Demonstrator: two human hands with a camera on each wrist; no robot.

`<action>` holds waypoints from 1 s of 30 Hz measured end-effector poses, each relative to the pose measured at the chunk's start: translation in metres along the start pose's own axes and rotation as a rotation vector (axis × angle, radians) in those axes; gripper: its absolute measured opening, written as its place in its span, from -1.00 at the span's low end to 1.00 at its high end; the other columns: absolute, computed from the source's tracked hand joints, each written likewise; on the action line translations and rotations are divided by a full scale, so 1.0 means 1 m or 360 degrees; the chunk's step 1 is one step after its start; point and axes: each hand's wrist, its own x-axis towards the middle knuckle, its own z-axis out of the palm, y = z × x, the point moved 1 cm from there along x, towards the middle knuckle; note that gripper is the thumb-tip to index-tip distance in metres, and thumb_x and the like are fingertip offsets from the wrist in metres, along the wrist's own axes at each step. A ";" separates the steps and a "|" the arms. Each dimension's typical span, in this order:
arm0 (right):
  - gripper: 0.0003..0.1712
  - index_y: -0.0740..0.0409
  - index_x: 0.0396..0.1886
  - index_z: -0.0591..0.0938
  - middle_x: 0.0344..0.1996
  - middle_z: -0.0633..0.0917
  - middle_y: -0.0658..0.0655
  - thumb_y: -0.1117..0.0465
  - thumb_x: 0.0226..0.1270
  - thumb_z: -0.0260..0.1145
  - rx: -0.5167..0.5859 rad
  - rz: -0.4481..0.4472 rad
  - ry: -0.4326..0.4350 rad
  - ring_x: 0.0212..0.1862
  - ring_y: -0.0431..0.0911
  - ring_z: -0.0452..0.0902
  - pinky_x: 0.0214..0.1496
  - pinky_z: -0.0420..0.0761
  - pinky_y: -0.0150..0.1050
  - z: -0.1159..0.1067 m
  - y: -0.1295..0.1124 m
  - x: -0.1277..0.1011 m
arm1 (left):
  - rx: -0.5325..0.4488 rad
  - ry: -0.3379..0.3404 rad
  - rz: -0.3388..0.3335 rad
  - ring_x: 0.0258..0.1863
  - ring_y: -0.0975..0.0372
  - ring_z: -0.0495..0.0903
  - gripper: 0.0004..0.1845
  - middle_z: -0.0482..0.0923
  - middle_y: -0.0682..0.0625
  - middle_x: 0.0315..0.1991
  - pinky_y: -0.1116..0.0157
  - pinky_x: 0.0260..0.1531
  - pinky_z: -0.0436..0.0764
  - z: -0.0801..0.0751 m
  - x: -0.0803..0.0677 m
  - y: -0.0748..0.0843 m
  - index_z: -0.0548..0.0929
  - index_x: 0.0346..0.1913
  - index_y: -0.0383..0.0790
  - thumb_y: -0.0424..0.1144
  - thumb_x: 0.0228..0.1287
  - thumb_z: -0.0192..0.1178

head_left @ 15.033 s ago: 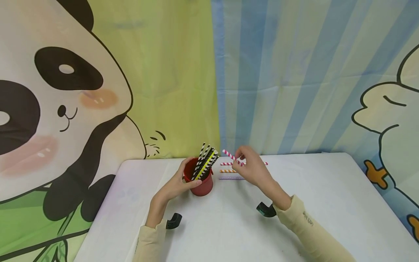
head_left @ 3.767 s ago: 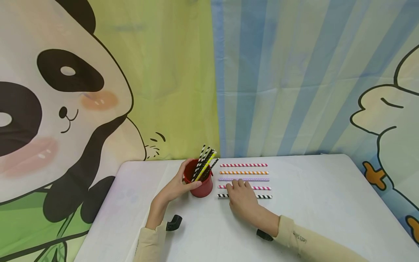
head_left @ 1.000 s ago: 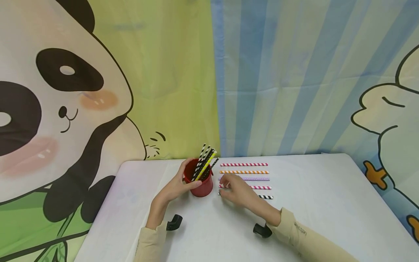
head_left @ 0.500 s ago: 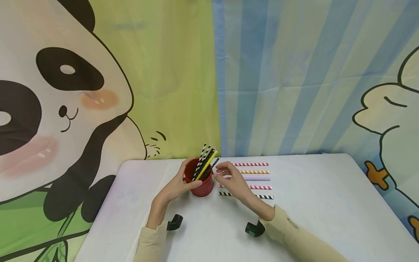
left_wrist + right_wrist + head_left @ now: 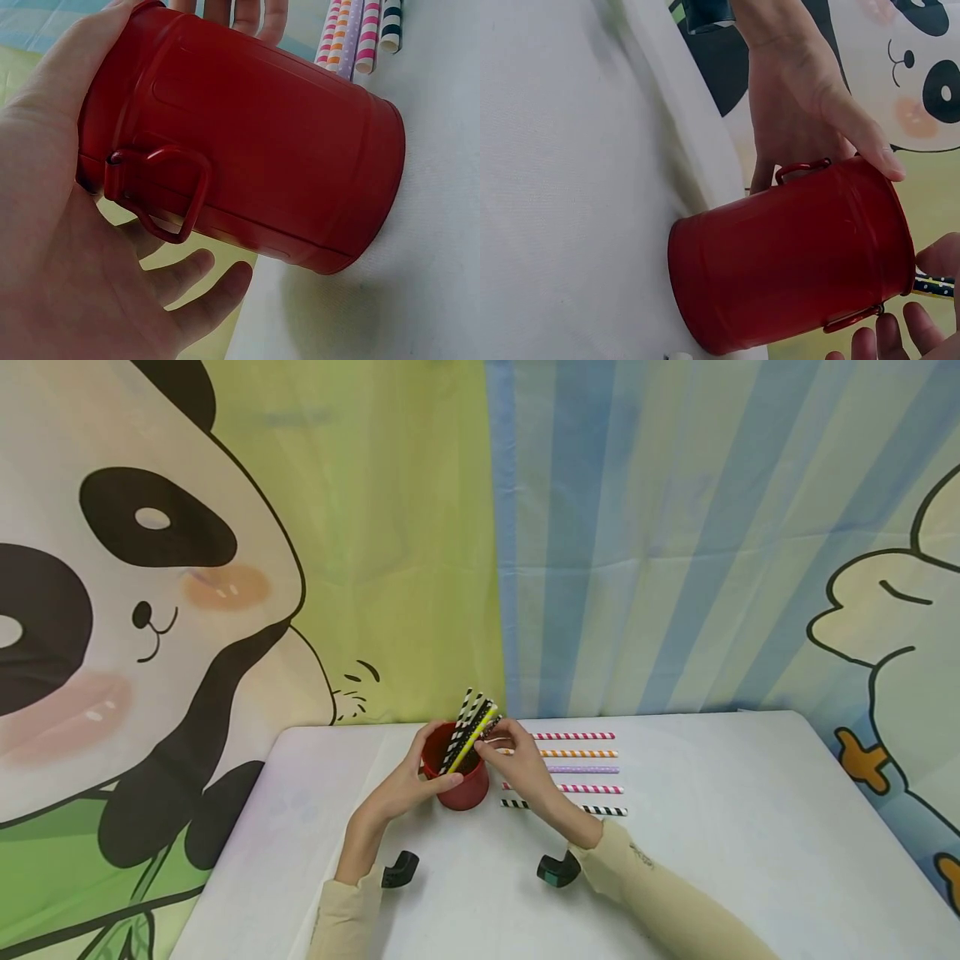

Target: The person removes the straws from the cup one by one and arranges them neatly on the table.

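Note:
A red metal bucket (image 5: 463, 795) with small side handles stands on the table, holding several paper straws, black-and-white ones and a yellow one (image 5: 467, 750). My left hand (image 5: 405, 783) grips its rim from the left, thumb on the near side; the left wrist view shows the palm beside the bucket (image 5: 262, 142). At the right rim, my right hand (image 5: 525, 768) pinches a black dotted straw (image 5: 492, 725) that leans out of the bucket. In the right wrist view the thumb and fingertips sit right at the mouth of the bucket (image 5: 795, 255).
Right of the bucket, straws lie in a parallel row: red-striped (image 5: 577, 736), orange-striped (image 5: 581, 753), purple (image 5: 585, 770), pink-striped (image 5: 596, 789) and black-striped (image 5: 606, 811). My right forearm crosses over their near side. A printed curtain (image 5: 420, 568) hangs behind the table.
Since the earliest frame, a pink-striped and a black-striped straw have joined the row. Lately my right hand has moved left from the row to the bucket, and the dotted straw has tipped more upright.

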 end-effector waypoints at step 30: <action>-0.62 0.17 0.09 0.58 0.01 0.64 0.18 0.16 0.32 0.37 -0.0030 0.0032 0.0143 0.11 0.08 0.57 0.10 0.65 -0.10 0.013 -0.006 0.003 | 0.0034 0.0013 -0.0036 0.47 0.04 0.25 0.01 0.16 0.05 0.48 -0.11 0.37 0.35 0.000 0.000 0.000 -0.05 0.57 0.22 -0.04 0.24 0.41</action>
